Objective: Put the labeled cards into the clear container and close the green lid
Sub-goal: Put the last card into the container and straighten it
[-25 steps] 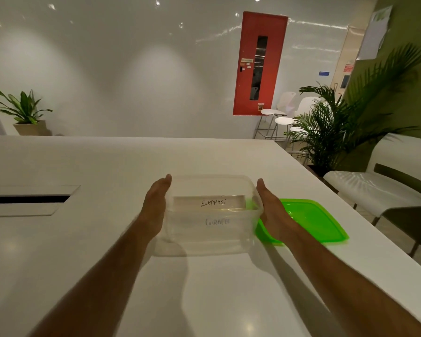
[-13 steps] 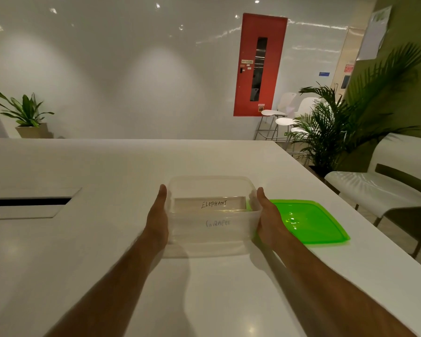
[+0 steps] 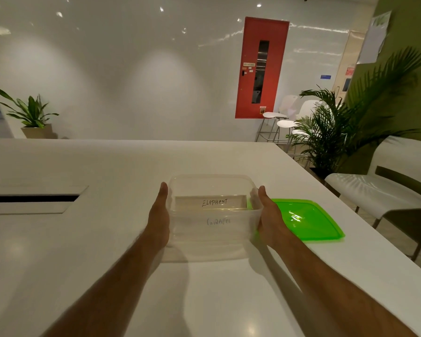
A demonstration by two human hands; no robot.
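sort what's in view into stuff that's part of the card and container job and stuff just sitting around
Part of the job:
clear container
elephant card
giraffe card
green lid
left hand
right hand

Just around:
white chair
palm plant
small potted plant
red cabinet
stools

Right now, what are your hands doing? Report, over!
Left hand and right hand flat against clear container sides. Elephant card inside. Green lid off, lying right. Nothing blocking.
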